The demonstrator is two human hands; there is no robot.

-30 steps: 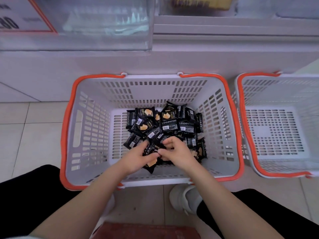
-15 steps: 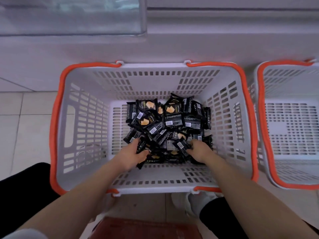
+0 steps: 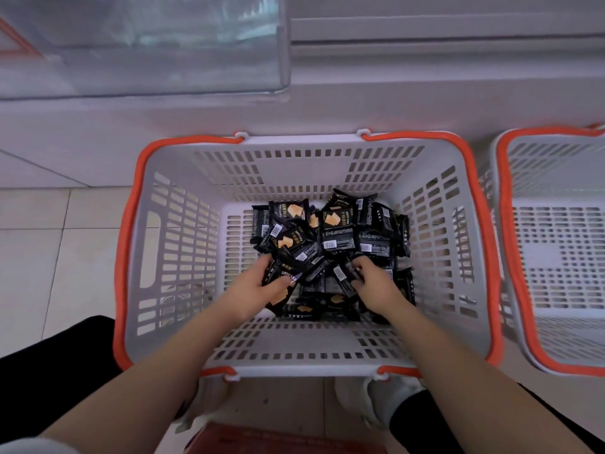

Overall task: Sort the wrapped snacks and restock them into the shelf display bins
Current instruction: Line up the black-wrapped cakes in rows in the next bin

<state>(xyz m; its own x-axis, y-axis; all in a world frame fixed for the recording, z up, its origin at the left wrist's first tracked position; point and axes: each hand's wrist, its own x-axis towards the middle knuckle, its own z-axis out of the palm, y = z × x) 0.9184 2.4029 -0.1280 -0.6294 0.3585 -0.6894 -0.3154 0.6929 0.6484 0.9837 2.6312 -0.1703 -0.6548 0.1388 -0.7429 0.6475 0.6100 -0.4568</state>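
We are looking straight down into a white slotted shopping basket point(image 3: 183, 244) with orange rim and handles, standing on a pale tiled floor point(image 3: 49, 244) against the base of a shelf unit point(image 3: 327, 106). On its bottom lies a loose heap of black wrapped snack packets point(image 3: 330, 231), some face up showing an orange-yellow picture and "DRYCAKE" lettering, others face down showing barcodes. The heap fills the middle and far part of the basket floor and runs up to the right wall.

Both our hands are down in the near edge of this heap. Our left hand point(image 3: 258, 286) has its fingers and thumb curled around a small bunch of packets point(image 3: 286, 280), with one "DRYCAKE" packet sticking out below the thumb. Our right hand point(image 3: 373, 286) is just beside it to the right, thumb and fingers pinching a single face-down packet point(image 3: 343, 276) whose barcode shows between them. The rest of the heap lies just beyond the fingertips and under both hands.

A second basket point(image 3: 556, 257) of the same kind stands just to the right, its slotted floor bare where we can see it. A clear plastic display bin point(image 3: 147, 44) fronts the shelf above at upper left. Near the bottom edge we see black trouser legs point(image 3: 49, 362), a white shoe point(image 3: 370, 404) and a reddish object point(image 3: 284, 440) we cannot identify.
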